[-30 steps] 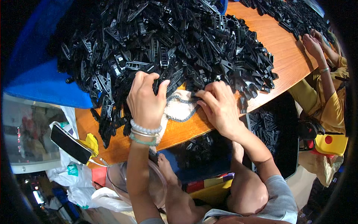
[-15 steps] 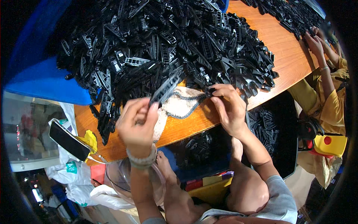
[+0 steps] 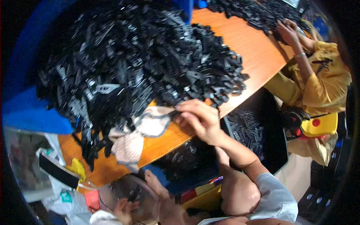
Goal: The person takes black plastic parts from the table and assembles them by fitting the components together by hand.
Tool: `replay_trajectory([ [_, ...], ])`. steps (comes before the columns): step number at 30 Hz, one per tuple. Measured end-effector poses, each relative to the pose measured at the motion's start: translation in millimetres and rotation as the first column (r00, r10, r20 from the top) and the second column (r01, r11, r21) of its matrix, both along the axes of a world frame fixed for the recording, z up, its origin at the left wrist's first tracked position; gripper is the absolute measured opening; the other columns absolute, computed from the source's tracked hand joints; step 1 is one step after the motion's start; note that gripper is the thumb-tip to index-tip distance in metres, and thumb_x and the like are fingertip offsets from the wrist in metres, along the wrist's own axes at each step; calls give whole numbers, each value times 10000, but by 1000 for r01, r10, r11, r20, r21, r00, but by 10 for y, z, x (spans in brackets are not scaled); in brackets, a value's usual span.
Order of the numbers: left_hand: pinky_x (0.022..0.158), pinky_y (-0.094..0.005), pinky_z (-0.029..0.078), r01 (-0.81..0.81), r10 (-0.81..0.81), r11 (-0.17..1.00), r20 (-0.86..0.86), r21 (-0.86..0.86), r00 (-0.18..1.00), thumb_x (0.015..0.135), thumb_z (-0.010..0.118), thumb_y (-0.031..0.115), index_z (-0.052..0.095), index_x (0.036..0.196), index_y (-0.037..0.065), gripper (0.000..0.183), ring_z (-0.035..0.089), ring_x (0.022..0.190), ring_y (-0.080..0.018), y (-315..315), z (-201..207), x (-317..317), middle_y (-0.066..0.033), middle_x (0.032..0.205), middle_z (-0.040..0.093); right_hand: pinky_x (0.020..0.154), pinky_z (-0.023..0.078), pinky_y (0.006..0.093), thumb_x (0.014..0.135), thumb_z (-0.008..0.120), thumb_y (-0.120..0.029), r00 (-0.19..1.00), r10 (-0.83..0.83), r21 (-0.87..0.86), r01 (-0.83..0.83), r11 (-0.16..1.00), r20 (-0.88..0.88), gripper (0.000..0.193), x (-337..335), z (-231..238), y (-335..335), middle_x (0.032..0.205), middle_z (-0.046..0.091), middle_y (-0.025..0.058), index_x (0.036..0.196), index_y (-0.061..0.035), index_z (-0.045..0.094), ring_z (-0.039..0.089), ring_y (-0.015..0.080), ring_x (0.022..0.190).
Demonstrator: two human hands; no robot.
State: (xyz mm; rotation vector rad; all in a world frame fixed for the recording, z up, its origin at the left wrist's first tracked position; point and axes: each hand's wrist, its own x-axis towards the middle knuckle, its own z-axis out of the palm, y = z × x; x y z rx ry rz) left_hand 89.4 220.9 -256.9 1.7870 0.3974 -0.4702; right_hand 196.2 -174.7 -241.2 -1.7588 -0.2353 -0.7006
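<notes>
My right hand point(image 3: 200, 122) is closed in a pinch on a small black plastic part point(image 3: 174, 113), its shape blurred, above a pale cloth with a dark checked edge point(image 3: 152, 125). At the lower left my left hand point(image 3: 125, 210) is low beside a clear plastic tub point(image 3: 144, 191), its fingers curled. A black plastic piece point(image 3: 135, 193) shows at its fingertips and looks held there, though blur softens the grip. A large heap of black ladder-like plastic parts point(image 3: 135, 56) covers the table beyond my hands.
The wooden table point(image 3: 240, 41) slants to the right, with another black heap point(image 3: 247, 17) at its far end. A co-worker in yellow point(image 3: 322, 82) handles parts there. Below the edge stands a black bin of parts point(image 3: 245, 127). A phone point(image 3: 58, 170) leans at the left.
My left hand has moved from above the cloth down to the clear tub, taking its long black part away. My right hand keeps its pinch. The whole view has shifted.
</notes>
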Motion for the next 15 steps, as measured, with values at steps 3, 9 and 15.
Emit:
replay_trajectory([
  [3, 814, -359, 479, -105, 294, 889, 380, -445, 877, 947, 524, 210, 527, 1181, -18, 326, 606, 952, -272, -701, -1177, -59, -223, 1116, 608, 690, 536, 311, 851, 632, 59, 995, 93, 61, -95, 994, 32, 179, 73, -2, 191, 931, 664, 142, 1026, 32, 650, 655, 228, 768],
  [9, 867, -338, 494, -262, 378, 916, 431, -305, 819, 942, 596, 366, 545, 1243, 15, 465, 594, 1037, -261, 394, -1301, -755, -117, 1121, 620, 704, 525, 314, 866, 582, 44, 997, -70, -192, 63, 979, -30, 148, -16, 135, -53, 967, 669, 132, 989, 20, 660, 652, 218, 808],
  [15, 691, -324, 583, -493, 485, 869, 131, 33, 865, 917, 644, 187, 557, 1203, 19, 343, 686, 886, -285, 987, -1032, -1092, -113, 952, 642, 631, 527, 235, 972, 482, 20, 995, 26, 77, -18, 997, -100, 208, -17, 27, -18, 1150, 613, 178, 1134, 52, 608, 679, 192, 841],
])
